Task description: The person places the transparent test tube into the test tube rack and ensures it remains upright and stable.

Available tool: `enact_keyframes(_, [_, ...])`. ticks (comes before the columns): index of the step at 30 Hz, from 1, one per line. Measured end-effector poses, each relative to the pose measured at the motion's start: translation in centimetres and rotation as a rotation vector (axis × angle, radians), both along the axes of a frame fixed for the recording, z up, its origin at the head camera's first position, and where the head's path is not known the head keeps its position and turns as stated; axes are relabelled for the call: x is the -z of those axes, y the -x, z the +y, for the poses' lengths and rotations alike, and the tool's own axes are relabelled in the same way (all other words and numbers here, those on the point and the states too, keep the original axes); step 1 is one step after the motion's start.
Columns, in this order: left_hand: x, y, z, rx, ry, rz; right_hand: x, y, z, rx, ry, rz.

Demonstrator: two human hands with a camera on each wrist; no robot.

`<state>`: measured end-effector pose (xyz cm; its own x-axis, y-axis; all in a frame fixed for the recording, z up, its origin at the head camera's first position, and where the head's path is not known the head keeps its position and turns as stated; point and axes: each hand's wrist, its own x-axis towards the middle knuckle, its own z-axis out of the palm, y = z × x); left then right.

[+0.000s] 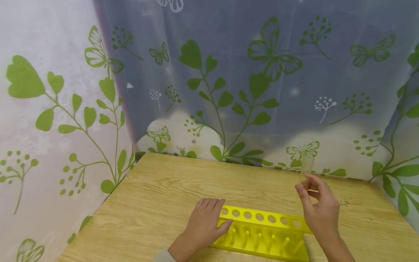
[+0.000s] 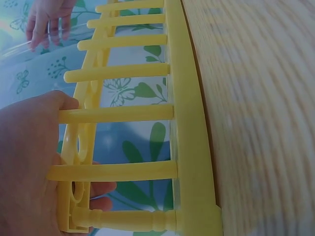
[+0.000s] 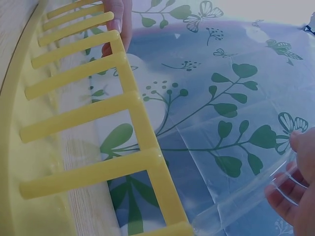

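Note:
A yellow test tube rack (image 1: 262, 251) stands on the table, with a row of round holes on top and upright pegs below. My left hand (image 1: 204, 222) grips the rack's left end, thumb on the near side and fingers over the top bar; the left wrist view shows fingertips behind the bar. Above the rack's right end, my right hand (image 1: 322, 209) pinches a clear test tube (image 1: 307, 165) between thumb and fingers. In the right wrist view the transparent tube (image 3: 231, 206) slants from the fingers toward the rack's top bar, overlapping its end.
The wood-grain table (image 1: 157, 189) reaches back to a blue and white curtain (image 1: 229, 120) printed with green leaves and butterflies. A pale printed curtain (image 1: 59, 145) hangs along the left side, and more printed cloth (image 1: 404, 156) hangs at the right.

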<state>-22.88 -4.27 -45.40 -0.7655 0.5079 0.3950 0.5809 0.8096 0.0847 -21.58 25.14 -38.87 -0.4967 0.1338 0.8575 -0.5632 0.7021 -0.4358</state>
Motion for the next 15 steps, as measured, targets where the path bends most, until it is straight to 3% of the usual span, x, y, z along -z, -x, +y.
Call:
enact_keyframes(8, [-0.12, 0.08, 0.03, 0.001, 0.001, -0.035, -0.41, -0.29, -0.14, -0.030, 0.014, 0.015])
enact_keyframes(15, [-0.13, 0.12, 0.12, -0.003, 0.021, -0.024, -0.50, -0.49, -0.05, -0.062, 0.026, -0.016])
